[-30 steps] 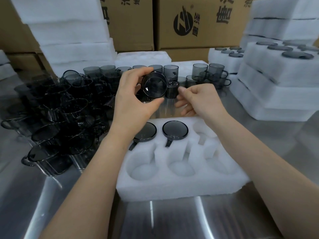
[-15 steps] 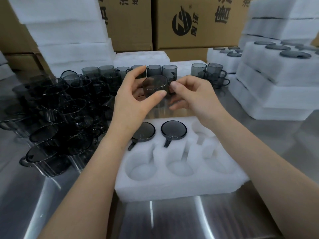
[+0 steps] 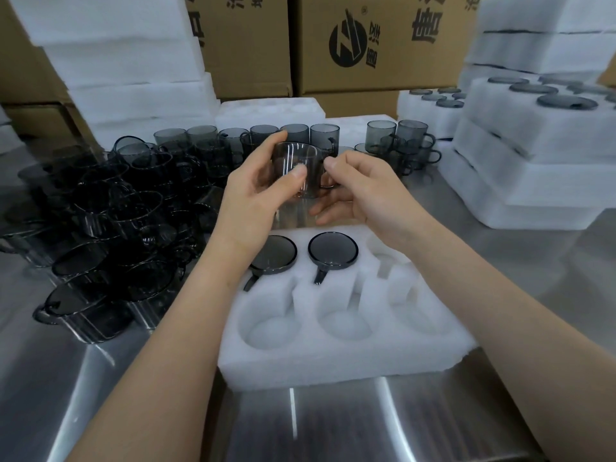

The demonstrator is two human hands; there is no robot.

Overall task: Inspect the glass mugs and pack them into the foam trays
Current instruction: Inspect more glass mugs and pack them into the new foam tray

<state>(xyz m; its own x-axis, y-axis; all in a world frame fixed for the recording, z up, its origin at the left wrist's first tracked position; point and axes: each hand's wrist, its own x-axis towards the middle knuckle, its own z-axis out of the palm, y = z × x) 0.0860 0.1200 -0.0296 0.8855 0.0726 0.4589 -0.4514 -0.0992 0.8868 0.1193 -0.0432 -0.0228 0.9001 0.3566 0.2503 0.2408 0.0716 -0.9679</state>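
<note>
Glass mug [image 3: 296, 168] is in the air, clamped both sides: our left hand [image 3: 253, 195] fingers [image 3: 297, 171] wrap its wall, our right hand [image 3: 366, 195] fingers [image 3: 331, 162] pinch at the handle side. Foam tray [image 3: 333, 358] lies below the fingers. Risks, we judge: smooth glass slips while turning and drops onto the packed mugs [image 3: 333, 250] or the bench [image 3: 333, 428]. The handle could also miss its slot and jam.

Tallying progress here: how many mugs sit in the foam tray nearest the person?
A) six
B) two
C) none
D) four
B: a left mug and a middle mug fill two far-row pockets of the foam tray; its other four pockets hold nothing.
</note>
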